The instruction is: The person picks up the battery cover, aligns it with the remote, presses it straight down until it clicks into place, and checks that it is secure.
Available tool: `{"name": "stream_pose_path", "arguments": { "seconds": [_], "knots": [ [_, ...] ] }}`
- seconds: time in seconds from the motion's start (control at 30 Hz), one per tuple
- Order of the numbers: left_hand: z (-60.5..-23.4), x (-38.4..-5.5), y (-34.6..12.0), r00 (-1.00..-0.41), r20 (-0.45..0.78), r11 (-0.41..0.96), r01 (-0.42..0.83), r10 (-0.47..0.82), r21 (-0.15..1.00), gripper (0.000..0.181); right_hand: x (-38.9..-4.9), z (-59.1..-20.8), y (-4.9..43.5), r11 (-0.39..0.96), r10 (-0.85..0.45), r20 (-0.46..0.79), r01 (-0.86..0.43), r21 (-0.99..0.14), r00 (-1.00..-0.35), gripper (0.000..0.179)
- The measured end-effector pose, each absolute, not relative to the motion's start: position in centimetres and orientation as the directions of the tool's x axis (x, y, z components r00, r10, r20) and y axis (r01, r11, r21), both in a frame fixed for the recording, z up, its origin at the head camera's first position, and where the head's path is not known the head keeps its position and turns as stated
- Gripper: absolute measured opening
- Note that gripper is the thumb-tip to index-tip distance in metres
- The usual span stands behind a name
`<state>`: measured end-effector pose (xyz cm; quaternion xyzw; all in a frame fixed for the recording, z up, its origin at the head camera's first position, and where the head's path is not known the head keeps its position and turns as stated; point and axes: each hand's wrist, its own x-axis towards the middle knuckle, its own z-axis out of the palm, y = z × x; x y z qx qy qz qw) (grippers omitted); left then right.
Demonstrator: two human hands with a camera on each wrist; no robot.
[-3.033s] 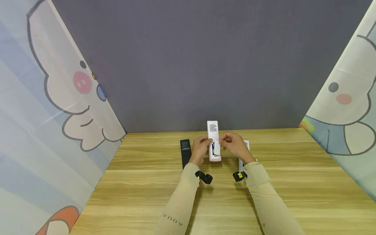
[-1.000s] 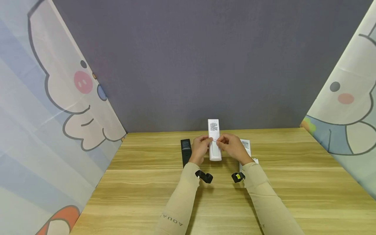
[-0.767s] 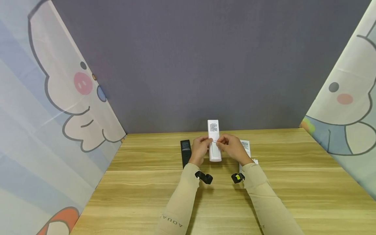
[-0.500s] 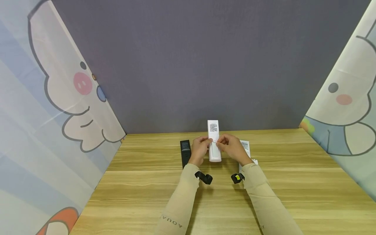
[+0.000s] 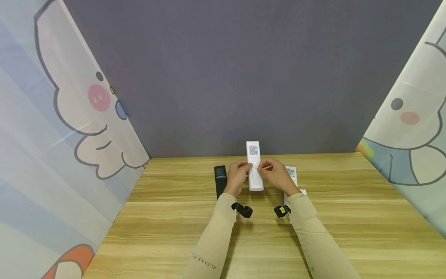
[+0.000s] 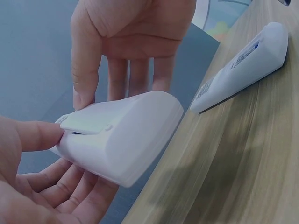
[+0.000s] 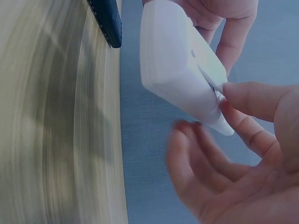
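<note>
A white remote control (image 5: 253, 153) is held back-side up over the table, its label at the far end. My left hand (image 5: 237, 176) grips it from the left, fingers curled under it and thumb on top in the left wrist view. The battery cover (image 6: 88, 119) lies over the compartment, with a thin dark gap along its edge. My right hand (image 5: 275, 174) pinches the cover's edge between thumb and forefinger, as the right wrist view shows. Its other fingers are blurred below the remote.
A black remote control (image 5: 220, 180) lies on the wooden table (image 5: 167, 232) to the left. Another white remote (image 6: 243, 65) lies to the right, its compartment uncovered, partly hidden by the right arm in the head view. Beside it is a small white piece (image 5: 302, 191). A grey panel (image 5: 240, 77) stands behind.
Three seconds ago the cover stood tilted and blue batteries showed; now it lies over them. My right hand has come closer in at the cover. Over the last half second little has moved.
</note>
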<state>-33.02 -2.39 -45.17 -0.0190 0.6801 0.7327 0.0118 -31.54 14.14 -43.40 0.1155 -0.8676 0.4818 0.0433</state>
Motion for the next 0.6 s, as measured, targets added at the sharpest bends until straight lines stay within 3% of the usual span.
{"name": "stream_pose_path", "arguments": {
  "seconds": [0.2, 0.6],
  "knots": [
    [-45.1, -33.0, -2.6, -0.997, -0.064, -0.061, -0.066, 0.032, 0.996, 0.031, -31.4, -43.1, 14.0, 0.45, -0.173, 0.152, -0.215, -0.866, -0.973, 0.009],
    [-44.7, -33.1, -3.6, -0.983, -0.067, -0.052, -0.077, 0.17, 0.996, 0.038, -31.3, -43.1, 14.0, 0.482, -0.156, 0.162, -0.218, -0.849, -0.974, 0.007]
  ]
}}
